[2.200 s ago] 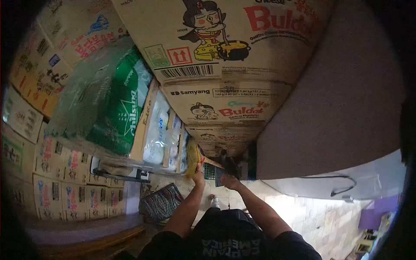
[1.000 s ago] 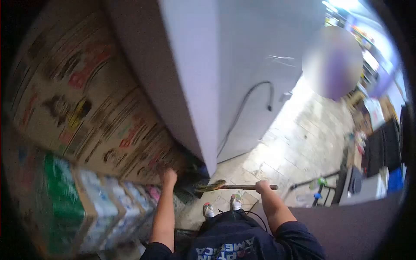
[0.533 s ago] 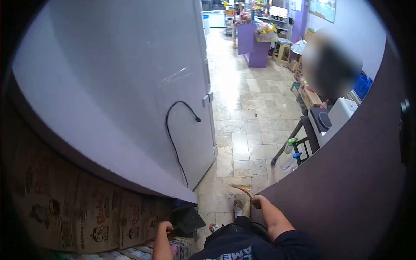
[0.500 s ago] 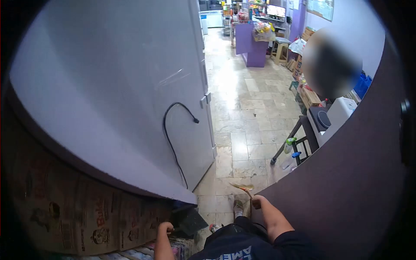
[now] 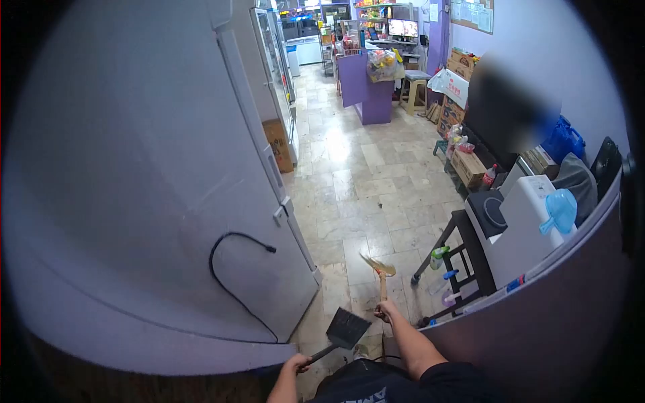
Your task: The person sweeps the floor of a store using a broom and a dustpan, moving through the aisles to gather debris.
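My left hand (image 5: 296,365) grips the handle of a dark dustpan (image 5: 347,329), which is held low over the tiled floor (image 5: 363,174). My right hand (image 5: 388,309) holds the wooden handle of a small straw broom (image 5: 376,266), its bristles pointing forward above the floor. Both hands are close together near the bottom of the view, in a narrow gap between a big white refrigerator (image 5: 134,188) on the left and a dark wall (image 5: 537,336) on the right.
A black cord (image 5: 232,269) hangs on the refrigerator's side. A dark stool (image 5: 457,258) with spray bottles and a white appliance (image 5: 531,221) stand at the right. Another person stands by the right wall. Boxes, a purple counter (image 5: 363,87) and coolers lie farther down the aisle.
My view has swung from stacked noodle boxes round to the open shop aisle. My left hand now holds the dustpan out in front; the broom in my right hand points forward.
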`<state>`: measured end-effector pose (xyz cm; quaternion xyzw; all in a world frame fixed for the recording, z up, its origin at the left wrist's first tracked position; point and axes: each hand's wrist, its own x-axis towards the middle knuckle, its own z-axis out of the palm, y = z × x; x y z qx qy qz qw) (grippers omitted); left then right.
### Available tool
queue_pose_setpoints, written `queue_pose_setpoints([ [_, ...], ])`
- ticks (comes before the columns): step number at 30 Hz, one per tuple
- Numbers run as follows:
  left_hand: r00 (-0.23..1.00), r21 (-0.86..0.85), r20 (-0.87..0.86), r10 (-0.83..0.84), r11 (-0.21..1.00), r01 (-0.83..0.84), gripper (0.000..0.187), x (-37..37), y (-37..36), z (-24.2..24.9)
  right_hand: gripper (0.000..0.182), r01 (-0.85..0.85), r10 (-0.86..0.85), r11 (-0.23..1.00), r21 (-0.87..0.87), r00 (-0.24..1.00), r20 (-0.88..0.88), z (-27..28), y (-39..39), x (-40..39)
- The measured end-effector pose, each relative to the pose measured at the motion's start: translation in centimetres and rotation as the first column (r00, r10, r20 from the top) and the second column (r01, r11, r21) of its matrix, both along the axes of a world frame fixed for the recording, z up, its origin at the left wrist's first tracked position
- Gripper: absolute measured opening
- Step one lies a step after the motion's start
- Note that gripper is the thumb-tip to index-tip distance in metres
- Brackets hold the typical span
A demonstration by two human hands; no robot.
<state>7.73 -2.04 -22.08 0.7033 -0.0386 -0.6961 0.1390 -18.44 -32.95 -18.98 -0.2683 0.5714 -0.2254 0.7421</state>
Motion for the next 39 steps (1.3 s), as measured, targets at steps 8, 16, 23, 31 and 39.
queue_pose_setpoints([
  [8, 0.941, -0.189, -0.238, 0.243, 0.938, -0.290, 0.017, 0.4, -22.9, 4.4, 0.017, -0.028, 0.034, 0.998, 0.053, 0.993, -0.110, 3.3, -12.6, 4.8],
  [16, 0.766, -0.013, -0.510, 0.392, 0.887, -0.462, 0.012, 7.5, -45.6, 4.1, 0.039, 0.075, -0.075, 0.993, 0.090, 0.997, 0.003, 9.0, -21.9, 7.3],
  [23, 0.621, 0.041, -0.452, 0.640, 0.711, -0.702, 0.008, 13.0, -63.5, -5.5, 0.048, 0.106, -0.107, 0.994, 0.014, 0.989, 0.104, 11.4, -31.3, 7.2],
  [31, 0.353, -0.057, -0.285, 0.891, 0.352, -0.934, 0.010, 19.3, -78.1, -2.8, 0.057, -0.019, 0.015, 0.999, 0.036, 0.995, 0.102, 10.8, -51.3, 7.6],
  [39, 0.258, -0.325, -0.235, 0.937, 0.175, -0.929, 0.020, 29.0, -88.8, -8.0, 0.050, -0.262, 0.255, 0.961, 0.089, 0.963, 0.087, 12.5, -72.6, 17.1],
])
